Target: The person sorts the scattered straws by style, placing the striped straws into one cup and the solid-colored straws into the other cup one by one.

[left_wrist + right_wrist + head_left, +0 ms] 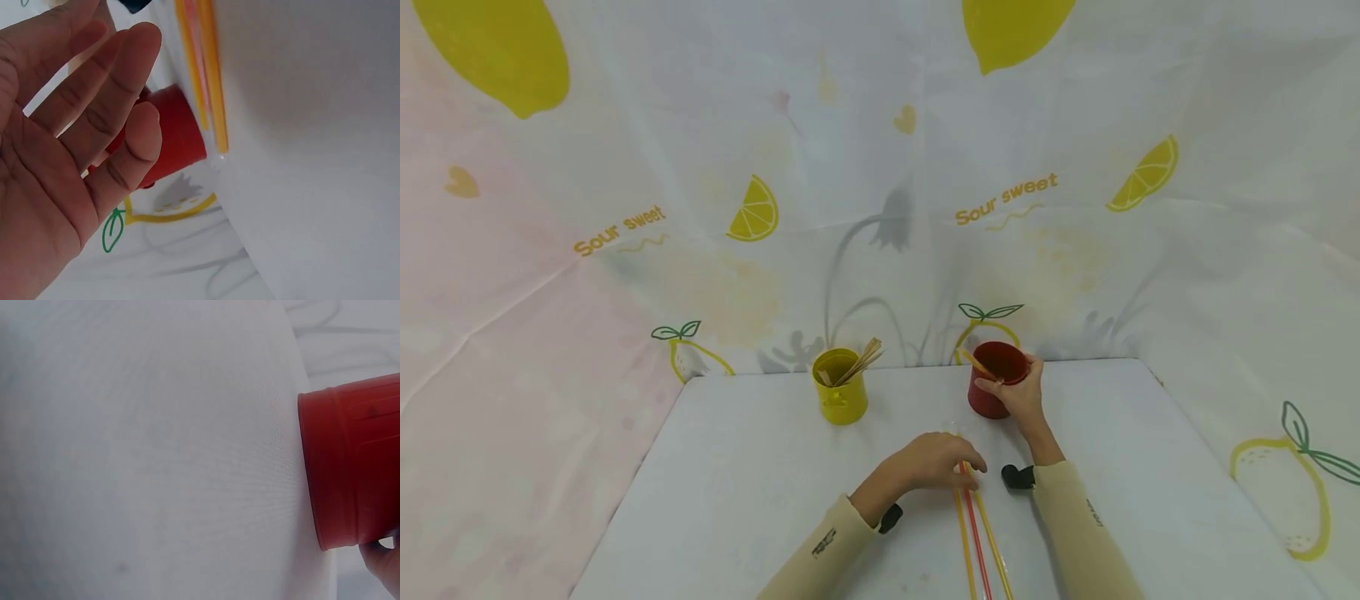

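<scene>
In the head view, a red cylindrical pot [988,404] is seen near the far edge of a white table [737,483], gripped at its rim by the right hand [1028,398], with the thumb laid at the front of the mouth and the fingers set around the side. A thin orange stick [976,364] is slanted across that mouth. The left hand [934,461] is held over long, thin orange, red and yellow straws [976,525], which are laid lengthwise on the table; its fingers are loosely bent, and nothing is gripped. To the left, a yellow cylindrical metal bucket [842,407] is filled with flat pale wooden sticks [867,357], leaned toward its right side. Behind, a pale cloth printed with lemons [820,108] is hung. In the left wrist view, the left hand's fingers are spread apart and relaxed, with the straws and the red pot seen beyond them. In the right wrist view, the pot's lower side is shown, with only part of the right hand visible at the edge; whether the base is touching the table cannot be told.
</scene>
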{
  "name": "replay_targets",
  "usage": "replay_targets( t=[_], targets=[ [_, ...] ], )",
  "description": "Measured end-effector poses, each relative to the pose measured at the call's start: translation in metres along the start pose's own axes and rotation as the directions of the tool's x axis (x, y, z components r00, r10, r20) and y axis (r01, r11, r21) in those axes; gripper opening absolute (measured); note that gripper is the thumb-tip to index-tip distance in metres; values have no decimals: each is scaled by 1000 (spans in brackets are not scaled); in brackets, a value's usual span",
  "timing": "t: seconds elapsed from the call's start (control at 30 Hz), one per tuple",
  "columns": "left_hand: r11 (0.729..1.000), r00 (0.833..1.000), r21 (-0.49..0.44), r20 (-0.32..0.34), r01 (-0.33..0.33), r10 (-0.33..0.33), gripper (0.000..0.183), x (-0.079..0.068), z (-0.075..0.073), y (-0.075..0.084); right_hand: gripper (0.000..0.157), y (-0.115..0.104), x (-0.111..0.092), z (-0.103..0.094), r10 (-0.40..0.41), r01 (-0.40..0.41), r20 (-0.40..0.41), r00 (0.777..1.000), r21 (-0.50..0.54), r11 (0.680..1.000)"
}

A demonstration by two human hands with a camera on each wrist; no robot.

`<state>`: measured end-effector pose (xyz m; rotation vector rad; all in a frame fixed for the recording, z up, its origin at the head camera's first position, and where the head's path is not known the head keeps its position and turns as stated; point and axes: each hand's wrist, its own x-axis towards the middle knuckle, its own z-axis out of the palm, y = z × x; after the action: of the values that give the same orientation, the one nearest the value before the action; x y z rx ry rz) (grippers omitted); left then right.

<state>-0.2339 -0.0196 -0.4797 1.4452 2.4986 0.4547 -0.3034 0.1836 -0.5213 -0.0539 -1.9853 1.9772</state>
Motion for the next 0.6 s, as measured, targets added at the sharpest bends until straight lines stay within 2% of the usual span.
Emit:
replay_targets(
  t=[0.2,0.37,0.47,0.6],
  targets=[
    [1000,998,-10,64,3,-2,25,-3,9,2,90,-1,0,-1,16,-16,13,1000,12,1000],
    [1000,995,-17,104,10,-8,25,-4,14,4,90,-23,-9,0,29,-28,48,998,-15,999],
    [1000,994,-5,109,-5,5,26,-4,17,5,88,-36,-16,1,34,-32,62,998,-33,999],
    [999,994,17,99,-37,35,27,-3,21,6,88,-39,-18,1,27,-26,55,998,-18,999]
  ],
)
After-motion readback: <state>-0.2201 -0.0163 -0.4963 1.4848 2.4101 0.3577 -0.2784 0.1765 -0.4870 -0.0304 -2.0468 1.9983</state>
